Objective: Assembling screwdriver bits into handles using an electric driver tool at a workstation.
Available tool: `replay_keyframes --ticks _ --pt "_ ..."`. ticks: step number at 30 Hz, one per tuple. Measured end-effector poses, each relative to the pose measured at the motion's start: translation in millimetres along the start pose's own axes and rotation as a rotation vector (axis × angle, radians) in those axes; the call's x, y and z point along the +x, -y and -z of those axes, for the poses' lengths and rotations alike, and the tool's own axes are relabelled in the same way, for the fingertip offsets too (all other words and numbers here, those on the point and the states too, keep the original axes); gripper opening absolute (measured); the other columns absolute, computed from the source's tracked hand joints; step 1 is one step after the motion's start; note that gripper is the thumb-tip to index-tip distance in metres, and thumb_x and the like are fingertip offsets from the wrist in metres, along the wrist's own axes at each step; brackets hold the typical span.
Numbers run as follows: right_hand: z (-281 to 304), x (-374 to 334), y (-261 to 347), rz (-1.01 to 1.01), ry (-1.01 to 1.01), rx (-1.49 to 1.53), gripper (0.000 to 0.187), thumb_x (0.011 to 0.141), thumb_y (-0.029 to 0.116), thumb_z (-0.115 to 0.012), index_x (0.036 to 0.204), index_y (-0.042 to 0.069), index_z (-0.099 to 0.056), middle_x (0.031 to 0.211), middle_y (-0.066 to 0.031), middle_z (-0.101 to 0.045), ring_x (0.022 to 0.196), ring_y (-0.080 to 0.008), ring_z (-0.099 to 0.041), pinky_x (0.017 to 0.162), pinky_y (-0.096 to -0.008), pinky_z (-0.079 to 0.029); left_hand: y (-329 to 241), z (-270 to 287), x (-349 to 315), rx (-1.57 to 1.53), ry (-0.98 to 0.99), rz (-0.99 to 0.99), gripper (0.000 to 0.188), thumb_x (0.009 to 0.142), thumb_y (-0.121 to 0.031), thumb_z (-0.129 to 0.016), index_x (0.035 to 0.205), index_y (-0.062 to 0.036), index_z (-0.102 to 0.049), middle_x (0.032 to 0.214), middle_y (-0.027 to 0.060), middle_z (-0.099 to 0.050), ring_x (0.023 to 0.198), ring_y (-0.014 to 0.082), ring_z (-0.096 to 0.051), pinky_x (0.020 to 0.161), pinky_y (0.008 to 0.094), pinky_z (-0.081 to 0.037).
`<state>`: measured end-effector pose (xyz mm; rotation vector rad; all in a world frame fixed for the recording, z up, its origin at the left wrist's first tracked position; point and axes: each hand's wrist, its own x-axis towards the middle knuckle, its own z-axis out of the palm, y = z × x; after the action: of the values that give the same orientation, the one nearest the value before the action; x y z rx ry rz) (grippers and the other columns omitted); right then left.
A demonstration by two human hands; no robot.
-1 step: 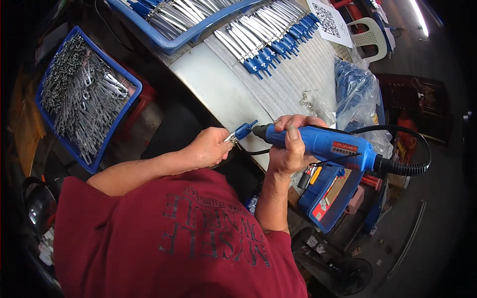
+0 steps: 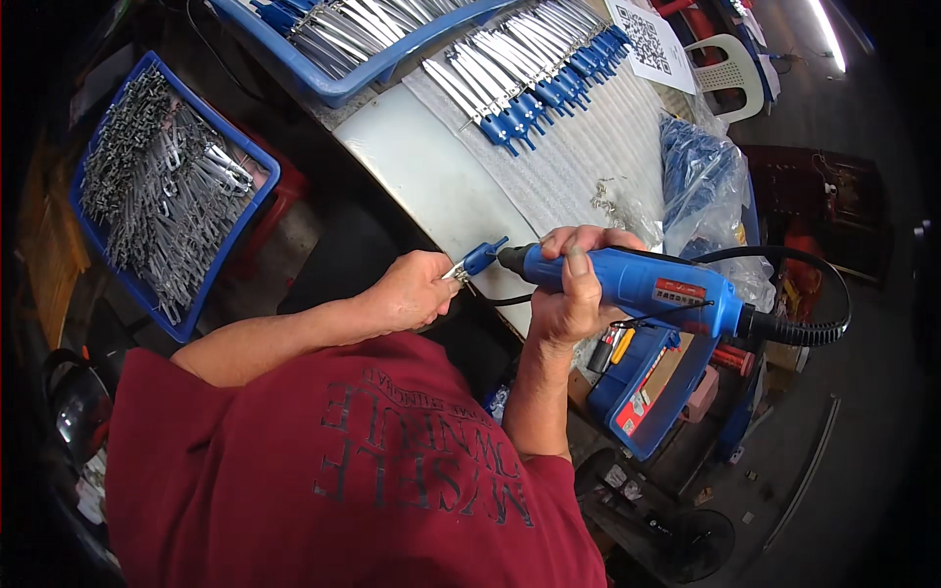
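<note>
Fingers of the right hand (image 2: 566, 299) wrap 1 blue power tool (image 2: 676, 286); those of the left hand (image 2: 417, 287) pinch a blue-and-metal piece (image 2: 477, 259) by the white tabletop (image 2: 402, 147) edge. Tool-tip contact is unclear, left fingertips partly hidden, upper blue tray (image 2: 338, 90) cut off.

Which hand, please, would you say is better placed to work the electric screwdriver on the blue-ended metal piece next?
Probably the right hand: it grips the blue electric screwdriver, whose nose points toward the blue-ended metal piece, while the left hand is occupied holding that piece.
</note>
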<state>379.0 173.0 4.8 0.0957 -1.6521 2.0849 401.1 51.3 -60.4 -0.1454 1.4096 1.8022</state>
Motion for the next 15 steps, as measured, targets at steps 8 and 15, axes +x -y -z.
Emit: replay_keyframes --ticks 8,15 --pt "-6 3 -7 0.025 0.008 -0.084 0.035 0.062 0.001 -0.056 0.093 0.004 -0.04 0.064 -0.0075 -0.044 0.051 -0.0178 -0.045 0.048 -0.0296 -0.041 -5 1 -1 0.008 0.002 0.028 0.018 0.079 -0.009 -0.042 0.062 -0.0031 -0.041 0.052 0.0012 -0.043 0.04 0.0066 -0.039 0.035 0.0218 -0.031" --pt "-13 5 -9 -0.017 0.057 -0.116 0.04 0.064 -0.003 -0.057 0.097 0.006 -0.037 0.066 -0.0063 -0.045 0.052 -0.0153 -0.045 0.045 -0.0293 -0.041 8 1 6 0.03 -0.032 -0.011 0.018 0.079 -0.009 -0.043 0.062 -0.0028 -0.043 0.052 0.0011 -0.045 0.041 0.0065 -0.04 0.036 0.0219 -0.032"
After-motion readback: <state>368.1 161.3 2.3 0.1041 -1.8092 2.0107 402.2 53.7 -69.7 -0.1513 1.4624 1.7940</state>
